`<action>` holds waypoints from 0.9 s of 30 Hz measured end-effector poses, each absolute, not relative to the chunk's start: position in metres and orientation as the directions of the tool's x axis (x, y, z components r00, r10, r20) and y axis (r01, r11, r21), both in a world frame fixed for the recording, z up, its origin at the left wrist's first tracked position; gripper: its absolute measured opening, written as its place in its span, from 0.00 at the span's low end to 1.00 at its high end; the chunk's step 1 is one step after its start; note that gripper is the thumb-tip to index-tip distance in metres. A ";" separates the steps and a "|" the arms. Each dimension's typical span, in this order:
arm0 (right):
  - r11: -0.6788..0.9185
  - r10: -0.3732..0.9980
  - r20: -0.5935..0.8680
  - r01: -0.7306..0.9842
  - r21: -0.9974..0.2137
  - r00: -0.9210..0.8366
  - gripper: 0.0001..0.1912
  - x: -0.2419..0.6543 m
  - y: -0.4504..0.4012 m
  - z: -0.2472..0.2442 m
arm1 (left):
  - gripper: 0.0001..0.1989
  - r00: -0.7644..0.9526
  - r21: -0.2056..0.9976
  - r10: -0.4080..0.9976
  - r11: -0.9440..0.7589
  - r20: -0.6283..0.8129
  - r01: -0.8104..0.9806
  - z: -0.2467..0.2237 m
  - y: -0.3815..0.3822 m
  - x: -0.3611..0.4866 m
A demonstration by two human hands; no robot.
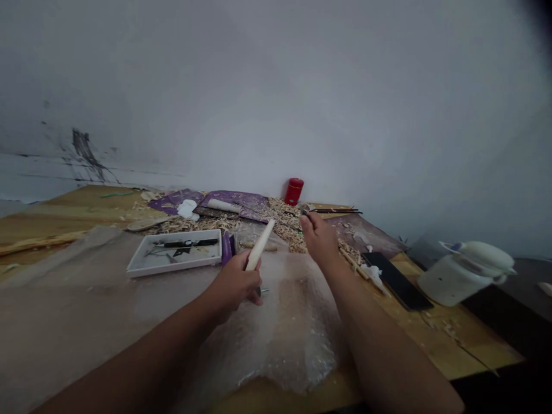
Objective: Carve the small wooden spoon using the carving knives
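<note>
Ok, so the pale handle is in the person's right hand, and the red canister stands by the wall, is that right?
Not quite. The left hand grips the pale handle, not the right, as the head view shows. The red canister does stand by the wall.

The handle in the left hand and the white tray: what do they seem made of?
The handle looks like pale sanded wood, smooth and unpainted. The tray looks like white plastic or enamel; its smooth rim does not settle which.

A wooden workbench point(444, 345) holds wood shavings point(284, 224), bubble wrap point(280, 339) and a white tray point(172, 267).
</note>
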State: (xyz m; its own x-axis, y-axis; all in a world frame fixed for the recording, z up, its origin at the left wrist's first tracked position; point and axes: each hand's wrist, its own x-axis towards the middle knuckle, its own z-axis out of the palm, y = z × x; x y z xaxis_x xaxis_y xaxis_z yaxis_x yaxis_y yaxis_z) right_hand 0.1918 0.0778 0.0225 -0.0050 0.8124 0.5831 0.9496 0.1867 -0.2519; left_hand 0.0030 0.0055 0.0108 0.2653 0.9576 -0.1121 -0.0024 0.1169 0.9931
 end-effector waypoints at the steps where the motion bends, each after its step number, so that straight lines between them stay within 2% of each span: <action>1: 0.256 0.815 0.574 0.941 -0.222 -0.086 0.23 0.183 0.072 0.021 | 0.09 0.264 0.992 0.958 0.124 -0.114 -0.021 0.012 0.007 0.002; 4: 0.424 0.806 0.497 0.899 -0.106 -0.321 0.23 0.156 0.053 0.015 | 0.09 0.283 0.983 0.952 0.151 -0.117 -0.102 0.012 0.010 -0.002; 7: 0.495 0.796 0.427 0.867 -0.052 -0.429 0.24 0.144 0.048 0.011 | 0.08 0.330 0.969 0.938 0.173 -0.108 -0.174 0.010 0.010 -0.004; 9: 0.446 0.819 0.431 0.893 -0.060 -0.380 0.24 0.150 0.055 0.011 | 0.08 0.365 0.961 0.924 0.193 -0.109 -0.201 0.008 0.008 -0.004; 12: 0.194 0.891 0.439 0.971 -0.136 -0.116 0.26 0.175 0.074 0.015 | 0.08 0.416 0.950 0.904 0.209 -0.097 -0.234 0.009 0.004 -0.002; 13: 0.115 0.907 0.420 0.981 -0.155 -0.040 0.26 0.184 0.080 0.017 | 0.08 0.400 0.948 0.913 0.195 -0.082 -0.252 0.009 0.004 -0.002; 15: 0.085 0.933 0.358 0.985 -0.148 -0.027 0.26 0.198 0.089 0.018 | 0.08 0.266 0.943 0.963 0.134 -0.051 -0.305 0.010 0.008 -0.003; 18: 0.239 0.957 0.194 0.966 -0.098 -0.216 0.24 0.205 0.092 0.016 | 0.08 -0.059 0.926 0.998 0.005 -0.030 -0.377 0.008 0.019 -0.009; 20: 0.314 0.947 0.090 0.947 -0.066 -0.308 0.21 0.202 0.090 0.012 | 0.09 -0.157 0.917 0.988 -0.054 -0.010 -0.395 0.006 0.027 -0.013; 22: 0.333 0.939 0.106 0.942 -0.029 -0.328 0.19 0.196 0.087 0.009 | 0.11 -0.180 0.918 0.984 -0.082 0.012 -0.387 0.004 0.032 -0.015; 24: 0.356 0.918 0.193 0.934 -0.017 -0.346 0.18 0.188 0.083 0.006 | 0.11 -0.177 0.920 0.984 -0.073 0.004 -0.385 0.002 0.033 -0.016; 27: 0.541 0.829 0.209 0.838 -0.067 -0.518 0.14 0.169 0.073 0.001 | 0.10 -0.141 0.911 0.989 -0.024 -0.038 -0.412 0.003 0.031 -0.014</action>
